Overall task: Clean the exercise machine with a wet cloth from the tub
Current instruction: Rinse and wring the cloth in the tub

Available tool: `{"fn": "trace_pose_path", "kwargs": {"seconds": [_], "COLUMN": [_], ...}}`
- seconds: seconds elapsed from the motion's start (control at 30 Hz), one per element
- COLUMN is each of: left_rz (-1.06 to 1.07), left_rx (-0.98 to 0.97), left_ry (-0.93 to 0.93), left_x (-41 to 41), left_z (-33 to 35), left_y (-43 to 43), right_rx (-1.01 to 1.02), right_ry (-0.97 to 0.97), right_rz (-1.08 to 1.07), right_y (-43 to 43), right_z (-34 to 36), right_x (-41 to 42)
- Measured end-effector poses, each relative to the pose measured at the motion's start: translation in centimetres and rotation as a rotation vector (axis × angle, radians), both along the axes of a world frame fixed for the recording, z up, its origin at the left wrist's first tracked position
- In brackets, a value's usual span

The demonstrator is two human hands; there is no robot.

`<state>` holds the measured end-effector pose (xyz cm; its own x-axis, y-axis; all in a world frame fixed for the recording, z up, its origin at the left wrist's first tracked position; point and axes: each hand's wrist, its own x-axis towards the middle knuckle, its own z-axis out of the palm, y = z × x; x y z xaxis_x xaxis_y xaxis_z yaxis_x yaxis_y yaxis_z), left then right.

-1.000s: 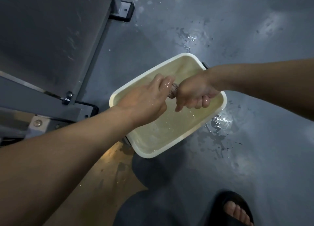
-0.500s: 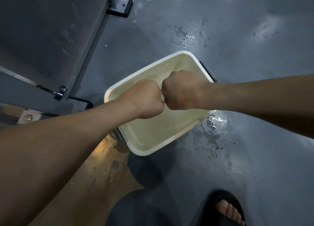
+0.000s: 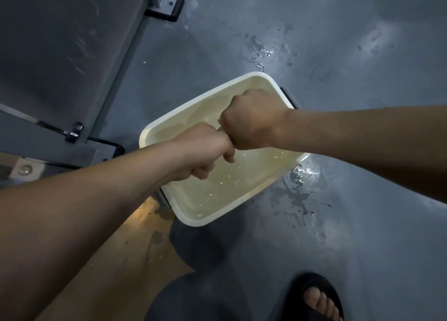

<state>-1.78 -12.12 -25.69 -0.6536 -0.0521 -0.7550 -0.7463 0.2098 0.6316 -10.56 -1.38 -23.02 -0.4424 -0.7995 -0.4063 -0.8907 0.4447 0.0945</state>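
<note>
2 fists, my left hand (image 3: pixel 205 149) and right hand (image 3: pixel 251 120), butted together over the tub (image 3: pixel 154 132), clenched on the near-hidden cloth (image 3: pixel 220 129); risk: drifting past the rim, the wringing soaks the floor (image 3: pixel 338 224).

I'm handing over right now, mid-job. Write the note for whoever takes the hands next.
Left hand: fist round one end of the cloth, which is almost hidden.
Right hand: fist round the other end, butted against the left hand, apparently wringing.
Both are above the tub, which holds water and sits on the wet floor beside the machine.
Done: cloth out of the water.
Left: finish wringing, then wipe the machine.
</note>
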Motion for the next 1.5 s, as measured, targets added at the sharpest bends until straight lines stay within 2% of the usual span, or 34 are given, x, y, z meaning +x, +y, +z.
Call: {"fn": "trace_pose_path", "kwargs": {"seconds": [0.13,0.2,0.27,0.4,0.53,0.6,0.7,0.77,0.83,0.97,1.1,1.27,1.37,1.5], "left_rz": [-0.398,-0.522,-0.503,-0.232,-0.165,-0.053,0.227,0.335,0.311,0.282,0.297,0.331,0.359,0.432], "left_rx": [-0.673,-0.749,-0.692,-0.530,-0.485,-0.398,-0.207,-0.140,-0.148,-0.186,-0.202,-0.176,-0.123,-0.046], "left_ry": [0.201,0.191,0.168,0.079,0.053,0.044,0.024,0.008,-0.020,-0.087,-0.136,-0.127,-0.084,0.001], "left_x": [-0.7,-0.2,0.6,1.8,2.6,3.0,3.6,3.9,4.4,5.3,5.3,4.8,4.5,4.5], "left_z": [-1.7,-1.9,-1.8,-0.5,2.1,4.2,7.9,11.2,14.5,22.3,30.2,40.1,46.3,54.5], "left_y": [-1.0,-1.1,-1.1,-0.9,0.0,0.6,1.4,1.7,1.9,2.1,2.1,2.2,2.6,3.3], "right_rx": [0.038,0.008,-0.040,-0.161,-0.302,-0.309,-0.283,-0.213,-0.151,-0.266,-0.272,-0.455,-0.587,-0.613], "right_ry": [-0.135,-0.239,-0.321,-0.552,-0.735,-0.764,-0.748,-0.754,-0.745,-0.749,-0.823,-0.933,-1.123,-1.088], "right_rz": [-0.176,-0.236,-0.285,-0.394,-0.579,-0.665,-0.738,-0.734,-0.722,-0.928,-0.987,-1.097,-1.058,-0.908], "right_y": [-0.7,-0.5,0.0,1.2,2.0,2.6,3.6,4.4,5.1,5.7,6.1,6.1,6.1,6.4], "right_z": [-2.0,-2.6,-2.8,-2.6,0.1,1.9,5.0,7.4,10.4,16.9,24.7,34.3,41.7,51.1], "right_x": [-1.0,-1.3,-1.3,-0.7,1.0,1.6,2.1,2.6,3.3,4.5,4.7,4.2,3.9,3.1]}}
